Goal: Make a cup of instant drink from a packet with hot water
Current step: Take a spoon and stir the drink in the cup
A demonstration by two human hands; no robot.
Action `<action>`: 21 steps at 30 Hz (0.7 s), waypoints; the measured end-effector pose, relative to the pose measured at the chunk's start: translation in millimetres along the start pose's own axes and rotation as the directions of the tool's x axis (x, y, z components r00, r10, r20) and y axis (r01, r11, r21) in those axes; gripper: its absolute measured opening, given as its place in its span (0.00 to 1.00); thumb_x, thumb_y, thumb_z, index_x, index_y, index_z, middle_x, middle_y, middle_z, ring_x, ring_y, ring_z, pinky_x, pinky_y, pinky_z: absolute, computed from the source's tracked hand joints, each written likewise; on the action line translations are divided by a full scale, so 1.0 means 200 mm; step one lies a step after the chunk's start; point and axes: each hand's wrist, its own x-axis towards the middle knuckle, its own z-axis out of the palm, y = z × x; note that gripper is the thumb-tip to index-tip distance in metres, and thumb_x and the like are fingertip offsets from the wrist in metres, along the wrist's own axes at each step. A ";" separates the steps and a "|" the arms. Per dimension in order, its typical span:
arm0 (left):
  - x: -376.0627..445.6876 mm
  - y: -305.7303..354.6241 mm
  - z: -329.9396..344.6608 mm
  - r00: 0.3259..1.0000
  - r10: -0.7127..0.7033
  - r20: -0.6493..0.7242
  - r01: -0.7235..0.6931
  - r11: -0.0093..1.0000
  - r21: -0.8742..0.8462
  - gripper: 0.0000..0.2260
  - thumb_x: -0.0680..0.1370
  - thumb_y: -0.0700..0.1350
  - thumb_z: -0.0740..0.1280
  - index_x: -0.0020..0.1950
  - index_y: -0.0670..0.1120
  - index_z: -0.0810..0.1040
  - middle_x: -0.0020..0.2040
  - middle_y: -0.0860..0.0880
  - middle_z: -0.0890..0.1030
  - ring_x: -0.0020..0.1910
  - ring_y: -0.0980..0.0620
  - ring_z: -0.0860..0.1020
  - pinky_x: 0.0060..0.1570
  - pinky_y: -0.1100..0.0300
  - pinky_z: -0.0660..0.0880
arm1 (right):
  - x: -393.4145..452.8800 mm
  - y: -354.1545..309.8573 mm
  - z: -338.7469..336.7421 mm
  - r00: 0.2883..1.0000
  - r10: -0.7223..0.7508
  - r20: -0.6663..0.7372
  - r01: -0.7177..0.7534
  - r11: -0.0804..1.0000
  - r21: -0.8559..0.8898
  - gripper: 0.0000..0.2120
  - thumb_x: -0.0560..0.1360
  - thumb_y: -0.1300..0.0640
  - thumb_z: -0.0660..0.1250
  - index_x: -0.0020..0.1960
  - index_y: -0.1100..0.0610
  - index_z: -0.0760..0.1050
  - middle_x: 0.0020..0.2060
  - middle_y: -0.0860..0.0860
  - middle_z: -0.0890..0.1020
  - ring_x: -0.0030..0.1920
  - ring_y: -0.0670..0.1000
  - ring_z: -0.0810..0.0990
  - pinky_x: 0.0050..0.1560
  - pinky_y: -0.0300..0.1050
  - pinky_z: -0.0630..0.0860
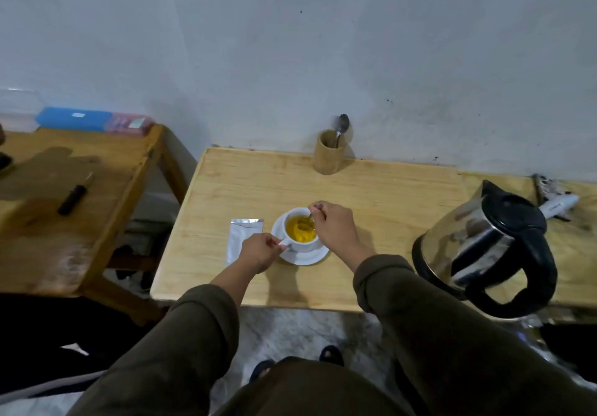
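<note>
A white cup (296,213) holding yellow-orange liquid stands on a white saucer (307,256) near the middle of the light wooden table (371,189). My right hand (332,225) is above the cup's right side, fingers closed on a spoon (311,217) whose bowl dips into the drink. My left hand (260,251) pinches the cup's handle at its left. A silver packet (240,235) lies flat just left of the saucer, partly hidden by my left hand. The steel and black kettle (487,247) stands at the right, lid shut.
A bamboo holder (329,152) with a spoon in it stands by the wall at the back. A second wooden table (64,196) at the left carries a dark tool and blue and pink boxes. A white plug lies behind the kettle.
</note>
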 end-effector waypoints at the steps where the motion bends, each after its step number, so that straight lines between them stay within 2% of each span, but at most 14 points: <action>1: 0.00 0.00 0.00 1.000 -0.007 -0.002 0.007 1.000 0.004 0.17 0.77 0.52 0.65 0.62 0.44 0.78 0.61 0.45 0.81 0.61 0.46 0.77 0.56 0.60 0.72 | 0.00 0.00 0.00 1.000 -0.008 0.001 0.008 1.000 -0.003 0.14 0.80 0.56 0.58 0.57 0.59 0.80 0.55 0.56 0.84 0.57 0.55 0.79 0.55 0.41 0.71; 4: 0.00 0.00 0.02 0.999 -0.028 -0.018 0.028 0.999 -0.018 0.17 0.77 0.52 0.65 0.61 0.44 0.78 0.60 0.45 0.81 0.61 0.46 0.77 0.55 0.60 0.71 | 0.00 -0.01 0.00 0.999 -0.035 0.016 0.035 0.999 -0.015 0.14 0.80 0.57 0.58 0.57 0.59 0.80 0.56 0.55 0.84 0.57 0.55 0.79 0.56 0.41 0.72; 11: 0.00 0.00 0.04 0.997 -0.053 -0.047 0.051 0.998 -0.037 0.16 0.77 0.51 0.65 0.60 0.43 0.78 0.59 0.45 0.81 0.60 0.46 0.77 0.51 0.61 0.71 | 0.03 -0.01 -0.01 0.989 -0.066 0.129 0.074 0.995 -0.061 0.15 0.79 0.55 0.58 0.48 0.63 0.80 0.44 0.59 0.84 0.48 0.59 0.81 0.51 0.50 0.76; 14: 0.00 0.00 0.04 0.997 -0.058 -0.049 0.056 0.998 -0.038 0.17 0.77 0.51 0.66 0.61 0.43 0.78 0.60 0.44 0.81 0.60 0.45 0.77 0.56 0.57 0.73 | 0.04 -0.02 -0.03 0.985 -0.106 0.138 0.130 0.975 -0.179 0.14 0.80 0.56 0.56 0.50 0.64 0.77 0.46 0.61 0.82 0.49 0.60 0.78 0.47 0.49 0.73; 17: 0.00 0.00 0.04 0.997 -0.064 -0.050 0.062 0.997 -0.040 0.17 0.77 0.51 0.66 0.61 0.43 0.78 0.60 0.44 0.81 0.59 0.44 0.78 0.55 0.57 0.74 | 0.05 -0.01 -0.03 0.985 -0.119 0.126 0.144 0.965 -0.220 0.13 0.80 0.59 0.56 0.51 0.61 0.78 0.47 0.60 0.82 0.50 0.60 0.79 0.43 0.45 0.71; 21: 0.01 0.00 0.04 0.997 -0.068 -0.046 0.065 0.997 -0.050 0.16 0.77 0.51 0.66 0.60 0.42 0.78 0.59 0.44 0.81 0.59 0.44 0.78 0.53 0.58 0.73 | 0.06 0.00 -0.02 0.982 -0.141 0.124 0.165 0.966 -0.202 0.13 0.79 0.61 0.56 0.52 0.60 0.80 0.49 0.59 0.84 0.51 0.60 0.80 0.49 0.47 0.76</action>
